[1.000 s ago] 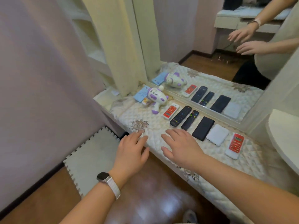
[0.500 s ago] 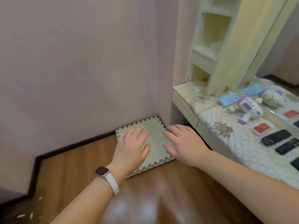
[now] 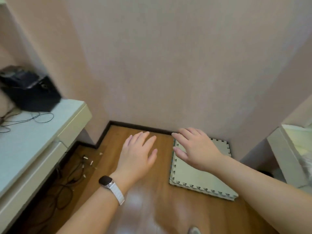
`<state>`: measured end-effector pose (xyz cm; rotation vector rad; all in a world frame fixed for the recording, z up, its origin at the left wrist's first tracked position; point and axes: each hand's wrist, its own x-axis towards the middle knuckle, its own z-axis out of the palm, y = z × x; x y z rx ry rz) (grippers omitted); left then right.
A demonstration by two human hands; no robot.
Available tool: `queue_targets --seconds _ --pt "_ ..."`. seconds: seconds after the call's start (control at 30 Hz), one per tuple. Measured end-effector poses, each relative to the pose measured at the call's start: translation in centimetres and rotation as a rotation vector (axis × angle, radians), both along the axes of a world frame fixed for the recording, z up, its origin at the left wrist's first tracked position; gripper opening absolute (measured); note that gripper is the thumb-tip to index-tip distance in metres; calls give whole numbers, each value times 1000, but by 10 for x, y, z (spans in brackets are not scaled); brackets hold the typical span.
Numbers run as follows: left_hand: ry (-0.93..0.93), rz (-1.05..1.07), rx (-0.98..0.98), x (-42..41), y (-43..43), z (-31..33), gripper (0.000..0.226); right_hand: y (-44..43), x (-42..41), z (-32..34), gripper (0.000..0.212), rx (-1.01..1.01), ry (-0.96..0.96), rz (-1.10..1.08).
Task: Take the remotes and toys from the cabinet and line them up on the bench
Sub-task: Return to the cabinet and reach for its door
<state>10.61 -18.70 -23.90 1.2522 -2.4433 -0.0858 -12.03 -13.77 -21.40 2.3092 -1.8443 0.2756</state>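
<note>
No remote or toy shows in the head view now. My left hand hovers palm down over the wooden floor, fingers spread, holding nothing; a watch with a white strap is on its wrist. My right hand is also flat and empty, fingers apart, above the near corner of a foam mat. Only a sliver of the bench's white end shows at the right edge, with a bit of its quilted cover.
A pale foam puzzle mat lies on the wooden floor against the pink wall. At left stands a white cabinet top with a black device and thin cables. More cables trail on the floor below it.
The view has swung left, away from the bench with its row of remotes and toy, which has left the frame. The white cabinet at left has come into sight. Both hands stay empty.
</note>
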Motion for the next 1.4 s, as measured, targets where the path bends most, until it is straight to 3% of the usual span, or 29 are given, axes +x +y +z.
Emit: queue_targets --seconds 0.33,0.83,1.07,1.4 --pt "-132 303 0 56 -57 10 44 -127 50 -13 49 -19 -69 287" --pt "-202 612 -118 34 -194 55 42 -338 47 36 51 -81 -158 568" --pt "-217 789 -165 75 -222 94 44 -393 97 78 51 -139 -210 711" --pt "-185 826 -301 172 -297 122 46 -472 198 116 51 -227 -179 772"
